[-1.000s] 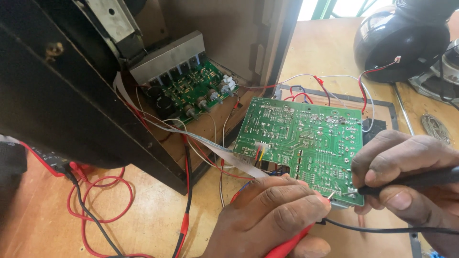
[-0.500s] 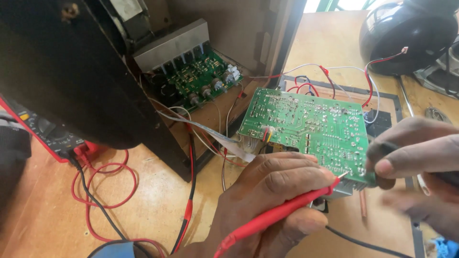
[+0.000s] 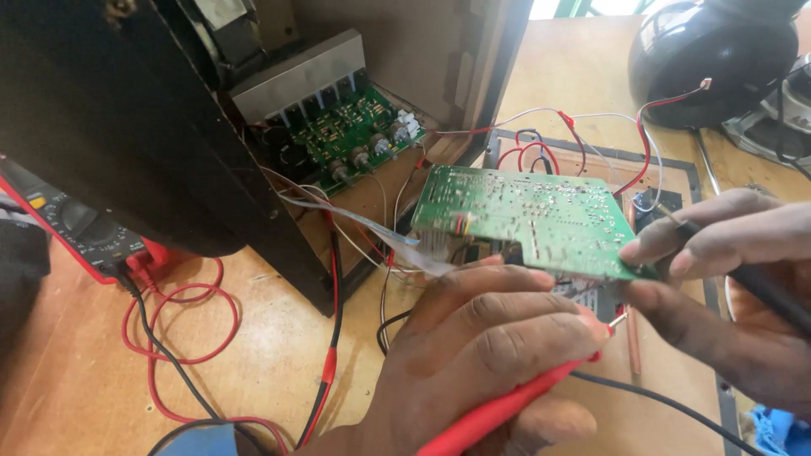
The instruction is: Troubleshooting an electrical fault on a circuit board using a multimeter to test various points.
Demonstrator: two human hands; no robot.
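Two hands (image 3: 481, 346) (image 3: 743, 279) hold probes beside the cabinet's (image 3: 127, 127) green board (image 3: 532, 219).

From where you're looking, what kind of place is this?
Probably an electronics repair bench: a multimeter sits on the wooden table, the left hand holds a red probe, and a green circuit board lies beside an opened cabinet.

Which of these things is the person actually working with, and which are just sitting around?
In use:
left hand holding the red probe
right hand holding the black probe
green circuit board
multimeter with its red and black leads

Lying about:
black helmet
open black cabinet
second circuit board inside it
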